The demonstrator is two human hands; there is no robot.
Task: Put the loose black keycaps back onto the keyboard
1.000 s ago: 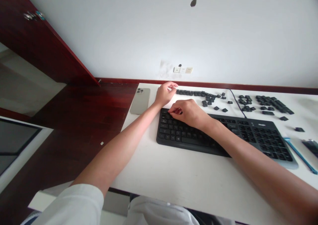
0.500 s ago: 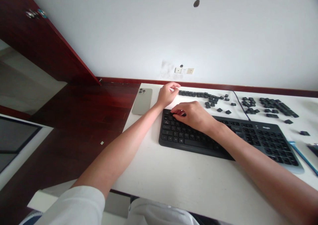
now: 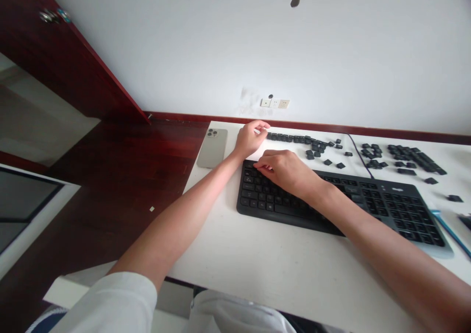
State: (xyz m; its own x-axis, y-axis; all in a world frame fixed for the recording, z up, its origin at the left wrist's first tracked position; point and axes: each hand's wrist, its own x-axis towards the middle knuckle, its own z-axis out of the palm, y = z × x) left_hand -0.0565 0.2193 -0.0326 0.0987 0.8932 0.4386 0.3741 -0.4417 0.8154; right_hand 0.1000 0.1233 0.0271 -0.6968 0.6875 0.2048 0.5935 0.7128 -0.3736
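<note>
My right hand [image 3: 285,172] reaches over the upper left corner of a black keyboard [image 3: 290,220]. Its thumb and fingertips are pinched together at the top row of keys; whatever lies between them is hidden. Many keys sit in place on the left side, while the number pad on the right shows bare sockets. Beyond the keyboard, my left hand [image 3: 252,138] rests on the white table with loosely bent fingers, thumb and fingers apart. It is beside the left end of a row of loose black keycaps [image 3: 287,138].
A phone [image 3: 213,148] lies left of my left hand. More loose keycaps [image 3: 415,159] are scattered at the back right, past the keyboard cable [image 3: 359,155]. A blue tool [image 3: 451,232] lies at the right. The wall with sockets [image 3: 275,103] rises behind the table [image 3: 235,254].
My right thumb and fingers have drawn closer together at the keyboard's upper left corner. The left hand stays by the row of keycaps. The view has shifted slightly.
</note>
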